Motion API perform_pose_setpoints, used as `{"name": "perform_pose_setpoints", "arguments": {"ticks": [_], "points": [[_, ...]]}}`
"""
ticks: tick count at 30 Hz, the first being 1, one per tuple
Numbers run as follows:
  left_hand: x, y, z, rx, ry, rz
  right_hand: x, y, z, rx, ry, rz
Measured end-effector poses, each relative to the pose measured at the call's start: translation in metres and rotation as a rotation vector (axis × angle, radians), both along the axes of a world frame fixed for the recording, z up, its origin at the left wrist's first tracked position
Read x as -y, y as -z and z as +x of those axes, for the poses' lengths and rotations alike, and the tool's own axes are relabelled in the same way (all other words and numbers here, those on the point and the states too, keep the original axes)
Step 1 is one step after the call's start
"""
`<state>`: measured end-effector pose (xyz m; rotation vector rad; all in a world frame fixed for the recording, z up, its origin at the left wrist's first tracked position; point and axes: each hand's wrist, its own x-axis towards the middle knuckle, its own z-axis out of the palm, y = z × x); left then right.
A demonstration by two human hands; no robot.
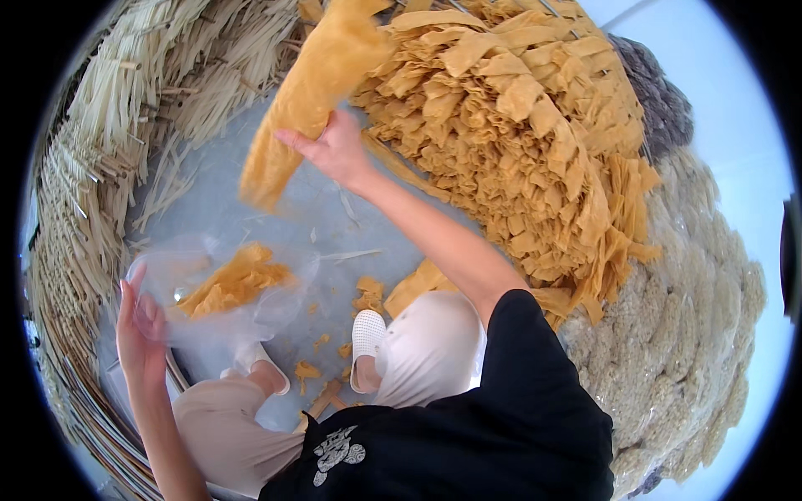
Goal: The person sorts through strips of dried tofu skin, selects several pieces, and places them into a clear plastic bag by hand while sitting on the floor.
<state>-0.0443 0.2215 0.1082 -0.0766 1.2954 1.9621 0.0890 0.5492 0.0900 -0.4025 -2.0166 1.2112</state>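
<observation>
At the left, my left hand (144, 338) grips the edge of a clear plastic bag (288, 292), blurred by motion. Inside it lie some crumpled orange-yellow strips (234, 280). Farther up, my right hand (338, 154) is closed around a long bundle of orange-yellow strips (288, 125), thumb across its near side. The bundle is tilted and smeared by motion, its upper end close to a large pile of similar wrinkled, flat strips (501, 125). From this view I cannot tell what the strips are made of.
Pale dry sticks (109, 125) are heaped along the left. Bagged beige goods (677, 334) and a dark brown stack (656, 92) stand at the right. Scraps of orange-yellow strip (368, 294) litter the grey floor (334, 234) near my white shoes (368, 334).
</observation>
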Motion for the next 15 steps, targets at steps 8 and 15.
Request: {"name": "perform_pose_setpoints", "arguments": {"ticks": [8,15], "points": [[-0.035,0.015,0.003,-0.045,0.073,0.059,0.102,-0.014,0.036,-0.293,-0.227,-0.231],[-0.06,0.011,0.007,-0.053,-0.009,0.024,0.125,0.04,0.014,0.341,-0.437,-0.043]]}}
